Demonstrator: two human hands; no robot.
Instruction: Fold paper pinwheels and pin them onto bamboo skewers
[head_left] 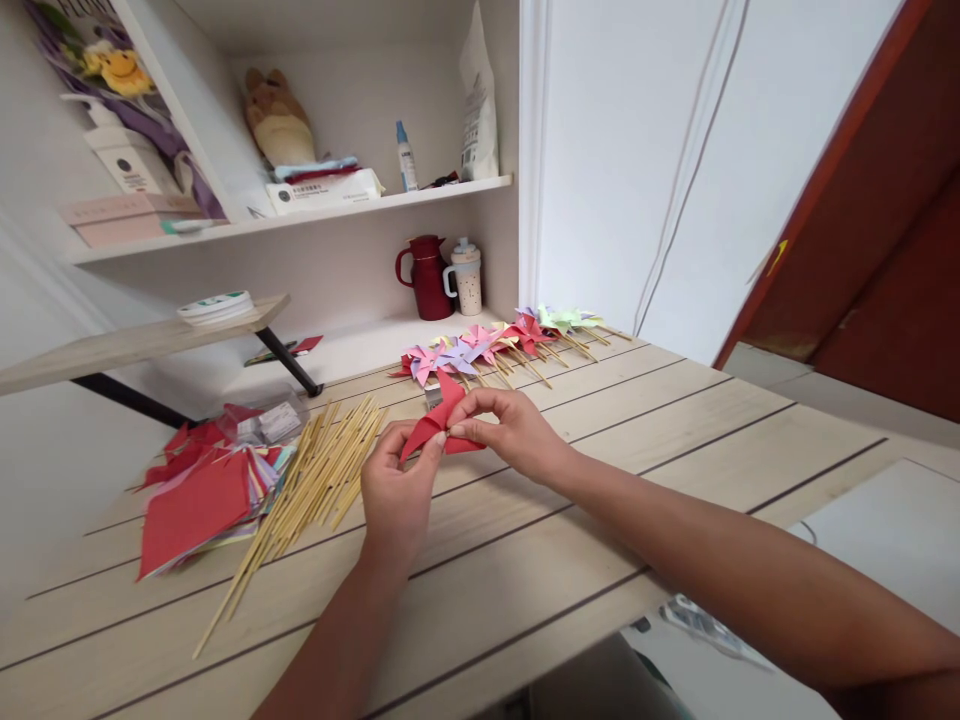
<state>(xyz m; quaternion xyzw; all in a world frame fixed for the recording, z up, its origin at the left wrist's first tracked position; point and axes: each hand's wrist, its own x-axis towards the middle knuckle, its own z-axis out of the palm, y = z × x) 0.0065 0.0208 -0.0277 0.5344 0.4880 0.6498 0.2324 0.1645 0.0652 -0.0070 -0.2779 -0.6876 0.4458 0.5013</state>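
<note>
The pale wooden desk (675, 440) runs from near left to far right, its near edge cut off by the frame. A shelf (315, 215) stands at the far side; labels on its boxes are too small to read. On the left lies a stack of coloured paper (199, 500), partly covering a clear packet, with a bundle of bamboo sticks (307, 490) just beside it. Finished pinwheels (495, 345) lie in a row at the far side. Both forearms reach in from the near edge. The left hand (396, 490) and right hand (510, 430) meet above the desk's middle, fingertips pinched shut on a folded red paper (439, 420) held between them; its folds are partly hidden by fingers.
</note>
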